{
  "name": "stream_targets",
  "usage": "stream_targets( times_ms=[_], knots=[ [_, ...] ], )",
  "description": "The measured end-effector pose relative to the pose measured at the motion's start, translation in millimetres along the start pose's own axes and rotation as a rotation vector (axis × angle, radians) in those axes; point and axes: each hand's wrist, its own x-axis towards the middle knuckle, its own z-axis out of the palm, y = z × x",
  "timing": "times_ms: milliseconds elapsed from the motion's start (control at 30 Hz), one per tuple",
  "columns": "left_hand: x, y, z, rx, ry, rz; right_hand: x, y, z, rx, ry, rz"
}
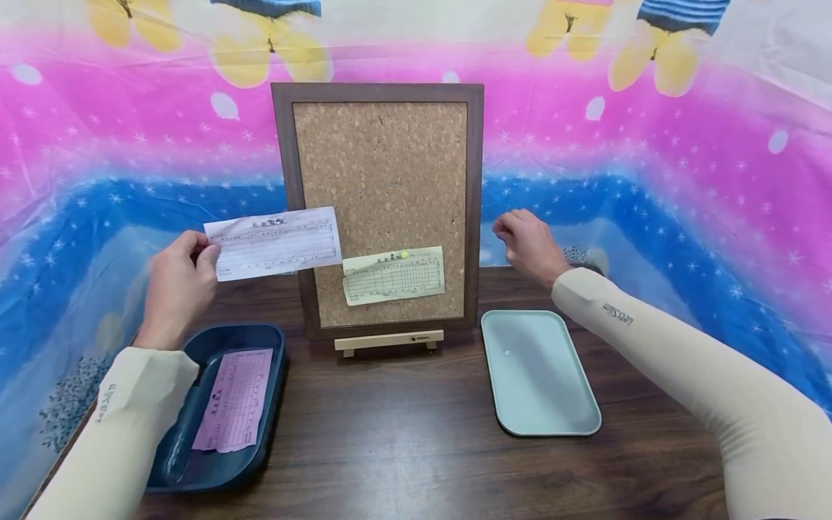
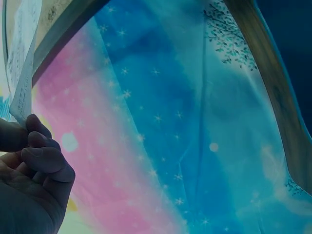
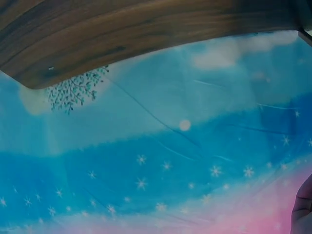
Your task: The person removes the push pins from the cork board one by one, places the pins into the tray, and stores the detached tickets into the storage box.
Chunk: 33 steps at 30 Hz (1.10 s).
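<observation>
My left hand [image 1: 182, 278] pinches the left edge of a white printed form slip [image 1: 276, 245], raised so that it overlaps the lower left of a framed cork board [image 1: 383, 173]. The left wrist view shows the slip [image 2: 24, 73] edge-on between thumb and fingers. A pale green form slip [image 1: 393, 278] hangs low on the board, with a yellow-green pushpin [image 1: 404, 254] at its top. Right of the board, my right hand [image 1: 529, 242] is raised with bent fingers; I cannot tell whether they hold something small. Only a sliver of that hand [image 3: 303, 209] enters the right wrist view.
A pink form slip [image 1: 235, 401] lies in a dark blue tray [image 1: 276, 390] at the left. The pale green tray [image 1: 546, 397] at the right has one small white dot-like thing [image 1: 507, 352] in it. A wooden easel [image 1: 388, 341] supports the board. Patterned cloth [image 1: 650, 188] surrounds the dark wooden table [image 1: 383, 440].
</observation>
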Motion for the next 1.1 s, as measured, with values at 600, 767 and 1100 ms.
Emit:
stream_targets(
  times_ms=[600, 767, 1100],
  knots=[
    [-24.8, -39.0, -31.0, 0.164, -0.036, -0.052, -36.5, 18.8, 26.4, 0.005, -0.075, 0.066],
    [-35.7, -53.2, -36.8, 0.198, -0.092, -0.086, -46.4, 22.2, 32.9, 0.026, -0.133, 0.086],
    [-63.1, -73.4, -42.5, 0.255, -0.242, -0.160, -67.6, 29.7, 49.6, 0.051, -0.266, 0.129]
  ],
)
